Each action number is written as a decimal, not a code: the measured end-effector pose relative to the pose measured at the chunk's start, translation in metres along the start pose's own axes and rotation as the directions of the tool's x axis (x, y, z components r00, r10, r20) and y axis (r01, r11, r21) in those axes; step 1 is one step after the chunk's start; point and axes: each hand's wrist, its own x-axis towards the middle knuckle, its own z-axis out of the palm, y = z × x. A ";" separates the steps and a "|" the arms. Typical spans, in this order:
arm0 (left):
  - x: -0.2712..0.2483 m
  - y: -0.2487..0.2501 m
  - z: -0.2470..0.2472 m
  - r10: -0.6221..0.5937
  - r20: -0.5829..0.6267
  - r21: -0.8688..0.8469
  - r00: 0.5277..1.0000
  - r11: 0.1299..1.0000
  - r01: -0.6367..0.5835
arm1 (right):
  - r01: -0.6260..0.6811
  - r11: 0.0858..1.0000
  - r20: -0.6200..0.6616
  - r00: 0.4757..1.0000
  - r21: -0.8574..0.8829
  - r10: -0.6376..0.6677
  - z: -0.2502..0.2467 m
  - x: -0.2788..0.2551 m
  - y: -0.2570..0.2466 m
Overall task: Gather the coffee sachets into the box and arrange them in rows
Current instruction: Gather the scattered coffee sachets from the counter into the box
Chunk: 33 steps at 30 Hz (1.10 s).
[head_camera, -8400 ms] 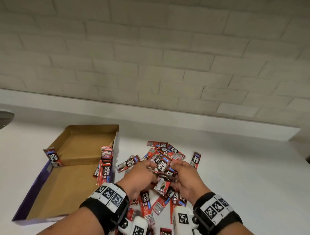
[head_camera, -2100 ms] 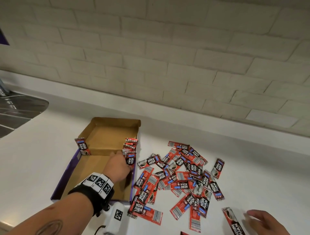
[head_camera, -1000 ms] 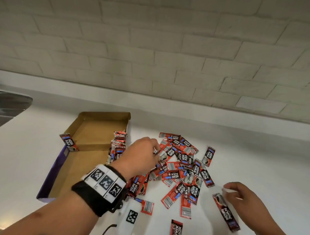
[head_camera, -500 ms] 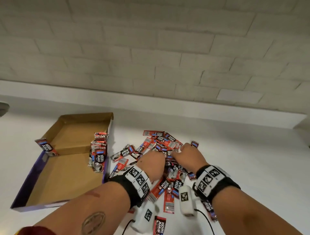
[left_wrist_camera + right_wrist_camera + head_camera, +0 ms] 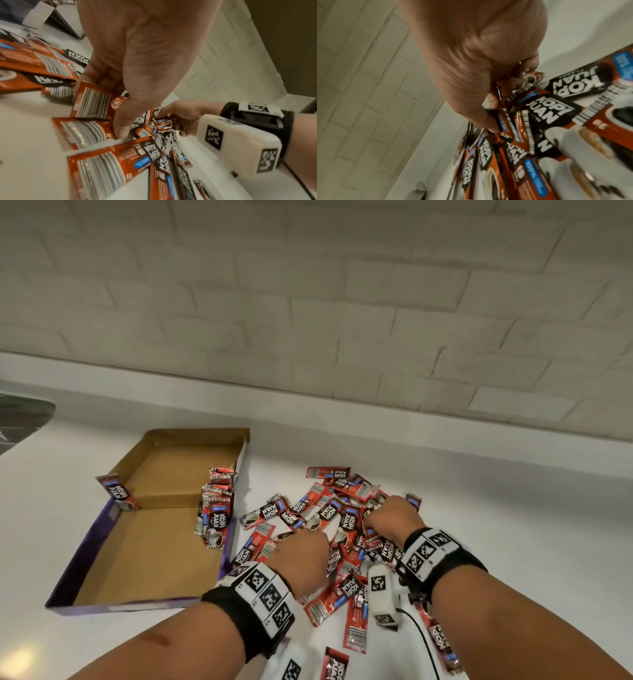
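Note:
An open cardboard box (image 5: 144,559) with purple outer walls lies at the left of the white counter. A row of red coffee sachets (image 5: 215,515) stands on edge against its right wall, and one sachet (image 5: 116,493) leans on its left wall. A loose pile of sachets (image 5: 329,508) lies right of the box. My left hand (image 5: 301,553) is down in the pile's near side, and its thumb and curled fingers pinch a sachet (image 5: 92,102). My right hand (image 5: 390,515) is on the pile's right side, its fingers curled round a few sachets (image 5: 506,112).
A metal sink edge (image 5: 20,416) shows at the far left. A raised white ledge (image 5: 376,419) and a brick wall close off the back. More sachets (image 5: 335,662) lie near the counter's front, under my wrists, beside a thin black cable (image 5: 423,642).
My left hand left the box and came to the pile. My right hand came from the lone sachet at the front right into the pile. Both now grip sachets.

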 end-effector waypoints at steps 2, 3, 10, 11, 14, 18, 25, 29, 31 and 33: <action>-0.001 0.002 0.003 0.027 -0.014 0.003 1.000 1.000 -0.027 | -0.009 0.993 0.007 1.000 0.120 0.008 -0.001 0.000 0.002; -0.001 0.001 0.005 0.046 -0.022 0.015 0.999 0.999 -0.046 | -0.009 0.982 0.013 1.000 0.191 0.007 -0.003 -0.001 0.004; -0.011 -0.008 0.009 0.143 -0.065 0.123 0.988 0.983 -0.135 | -0.084 0.663 0.154 0.987 0.744 -0.048 -0.014 -0.028 0.023; -0.014 -0.009 0.008 0.148 -0.047 0.146 0.988 0.979 -0.140 | -0.096 0.612 0.174 0.982 0.785 -0.068 -0.014 -0.034 0.026; -0.021 -0.011 0.007 0.146 0.033 0.199 0.989 0.968 -0.150 | -0.124 0.473 0.194 0.976 0.872 -0.101 -0.011 -0.050 0.033; -0.027 -0.011 0.007 0.150 0.078 0.211 0.986 0.964 -0.163 | -0.136 0.356 0.194 0.972 0.925 -0.132 -0.004 -0.064 0.039; -0.045 -0.006 0.010 0.196 0.034 0.364 0.980 0.911 -0.195 | -0.172 0.277 0.185 0.983 0.945 -0.021 0.014 -0.082 0.042; -0.048 -0.012 0.009 0.238 0.023 0.350 0.971 0.908 -0.231 | -0.180 0.255 0.174 0.984 0.950 0.044 0.024 -0.091 0.041; -0.048 -0.017 0.011 0.239 0.018 0.323 0.971 0.917 -0.232 | -0.189 0.261 0.181 0.982 0.947 0.055 0.029 -0.096 0.042; -0.048 -0.020 0.011 0.239 0.003 0.310 0.971 0.923 -0.228 | -0.199 0.261 0.189 0.980 0.945 0.063 0.032 -0.102 0.042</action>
